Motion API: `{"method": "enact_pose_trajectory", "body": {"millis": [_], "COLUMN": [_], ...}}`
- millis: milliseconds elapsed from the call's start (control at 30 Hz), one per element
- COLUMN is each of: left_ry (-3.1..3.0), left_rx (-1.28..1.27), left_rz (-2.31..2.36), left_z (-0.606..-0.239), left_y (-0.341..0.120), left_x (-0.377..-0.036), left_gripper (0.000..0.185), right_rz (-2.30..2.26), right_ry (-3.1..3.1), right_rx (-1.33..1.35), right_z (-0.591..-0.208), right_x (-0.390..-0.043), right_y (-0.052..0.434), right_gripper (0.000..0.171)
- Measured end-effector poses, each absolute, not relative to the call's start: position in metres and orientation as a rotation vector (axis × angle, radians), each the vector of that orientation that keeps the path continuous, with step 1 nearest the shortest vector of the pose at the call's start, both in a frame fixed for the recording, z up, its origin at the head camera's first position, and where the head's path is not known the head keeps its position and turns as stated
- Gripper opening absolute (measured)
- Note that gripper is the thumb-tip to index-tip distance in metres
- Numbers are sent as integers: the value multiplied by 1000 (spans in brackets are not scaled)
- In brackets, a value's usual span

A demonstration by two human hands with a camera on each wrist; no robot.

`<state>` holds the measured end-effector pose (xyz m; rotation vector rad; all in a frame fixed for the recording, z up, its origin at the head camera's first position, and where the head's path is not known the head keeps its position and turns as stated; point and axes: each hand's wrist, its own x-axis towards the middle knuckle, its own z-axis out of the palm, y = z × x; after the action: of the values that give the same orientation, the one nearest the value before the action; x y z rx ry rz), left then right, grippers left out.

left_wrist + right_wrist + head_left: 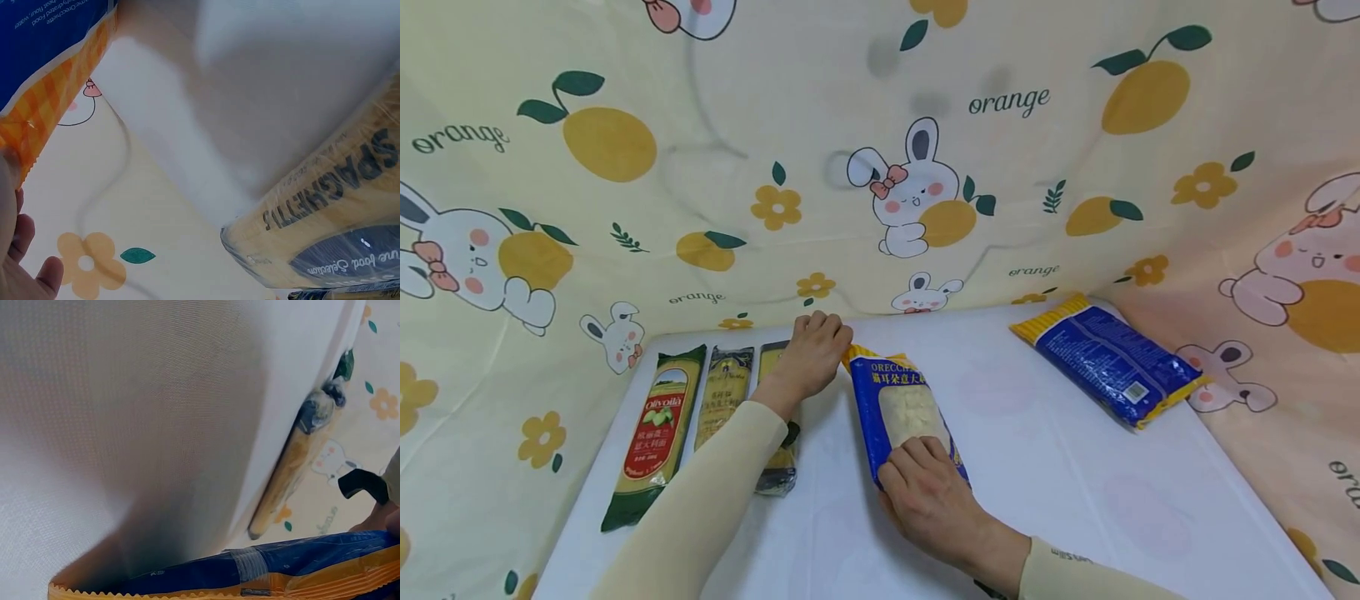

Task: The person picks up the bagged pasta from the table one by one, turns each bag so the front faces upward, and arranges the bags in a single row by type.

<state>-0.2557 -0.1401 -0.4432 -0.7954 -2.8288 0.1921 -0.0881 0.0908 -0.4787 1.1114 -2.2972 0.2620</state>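
A blue and yellow bag of orecchiette pasta (pixel 913 408) lies between my hands, its clear window facing up. My left hand (pixel 812 354) pinches its top left corner; in the left wrist view the thumb and fingers (pixel 9 181) meet at the orange checked edge. Lower down, my right hand (pixel 928 500) grips the bag's near end and hides its bottom corner. The right wrist view shows the bag's crimped yellow edge (pixel 187 594) with clear tape on the blue side. Just left of the left hand lies a spaghetti packet (pixel 337 206), partly covered by the forearm.
Two more long pasta packets, one with a red label (pixel 658 429) and one golden (pixel 727 379), lie side by side at the left. A second blue bag (pixel 1112 362) rests face down at the back right. Patterned cloth (pixel 820 100) surrounds the white table (pixel 1037 467).
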Motion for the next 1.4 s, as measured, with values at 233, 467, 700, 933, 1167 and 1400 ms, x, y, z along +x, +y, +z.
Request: {"method": "enact_pose_trajectory", "body": {"millis": [233,467,700,933,1167,1400], "left_ry": [-2879,-2871,-2874,-2783,-2794,-2845], "left_rx": [-761,-617,-625,-820,-889,-893], "left_rz": [177,88,133,337,371,365], "left_z": [-445,-449,-446,-445,-451,-462], "left_y": [-143,-140,-132,-142,-156,-169], "left_x": [-255,-252,-252,-256,-255,-254], "left_gripper": [16,25,24,12,11,9], "right_rz": [230,252,282,229,148,121], "right_ry": [-2288,-2269,-2240,-2189,-2216,-2311], "right_rx": [1130,1121,1095,1137,1181,1265], "right_z": [-480,-481,-480,-485,-496,-502], "right_x": [-90,-91,-91,-92,-92,-88], "right_y": [87,88,94,84,65,56], "right_gripper": [24,21,16,18,38,24]}}
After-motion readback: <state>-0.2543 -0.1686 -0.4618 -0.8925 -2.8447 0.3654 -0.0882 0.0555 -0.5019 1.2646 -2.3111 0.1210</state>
